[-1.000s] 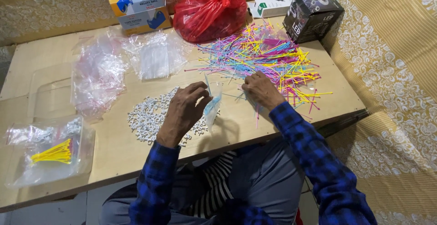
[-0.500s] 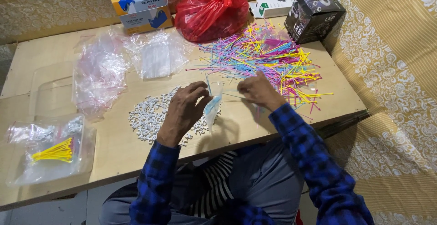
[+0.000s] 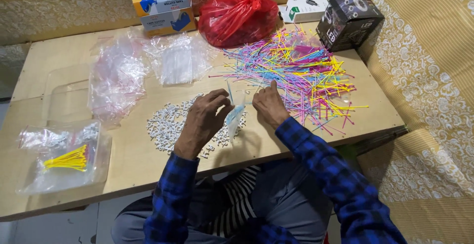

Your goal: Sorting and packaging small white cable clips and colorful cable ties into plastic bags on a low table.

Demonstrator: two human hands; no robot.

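Note:
My left hand (image 3: pixel 205 120) pinches the top of a small clear plastic bag (image 3: pixel 233 118) that hangs just above the wooden table (image 3: pixel 138 162), with light blue ties inside it. My right hand (image 3: pixel 269 106) touches the bag's right edge with its fingers drawn together, and a thin blue tie (image 3: pixel 229 92) sticks up between the two hands. A heap of small white clips (image 3: pixel 168 123) lies under and left of my left hand. A wide spread of coloured cable ties (image 3: pixel 296 71) in pink, blue and yellow lies just beyond my right hand.
Stacks of empty clear bags (image 3: pixel 118 78) lie at the left middle. A clear tray (image 3: pixel 64 160) at the front left holds filled bags and yellow ties. Along the back stand a yellow and blue carton (image 3: pixel 160 7), a red plastic bag (image 3: pixel 237 14), a white box (image 3: pixel 306 8) and a black box (image 3: pixel 348 19).
Both hands have stayed at the small bag. The right hand has drawn in a little toward the bag from the coloured ties.

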